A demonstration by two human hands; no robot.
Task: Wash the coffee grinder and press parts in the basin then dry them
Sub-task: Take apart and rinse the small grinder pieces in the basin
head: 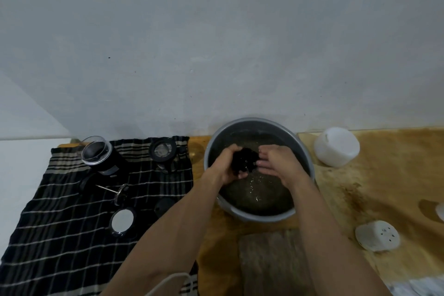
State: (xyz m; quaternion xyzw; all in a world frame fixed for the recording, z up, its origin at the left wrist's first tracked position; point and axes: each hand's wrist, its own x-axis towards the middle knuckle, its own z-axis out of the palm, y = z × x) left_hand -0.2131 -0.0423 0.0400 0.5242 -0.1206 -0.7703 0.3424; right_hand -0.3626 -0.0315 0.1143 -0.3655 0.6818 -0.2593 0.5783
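Plain grey wall fills everything above a worn yellowish table, wet and stained on its right half. Pushed against the wall sits a grey basin of water, and both bare forearms reach into it. Left hand is curled round a dark part, black and wet, held over the water; what the part is exactly I cannot tell. Right hand lies against the part's other side with its fingers fairly straight, so the two hands meet on it.

Left of the basin a dark checked cloth covers the table. On it, near the wall, stands a grinder with a clear top, tilted a little, and beside that a black press frame. Closer to the person lies a plunger, its thin rod pointing left, then a small black cap and a round lid with a pale centre.

Right of the basin a white jug lies near the wall. Nearer the front edge rests a white sponge with dark specks. Below the basin there is a grey-brown cloth, and a white cord crosses the bottom edge
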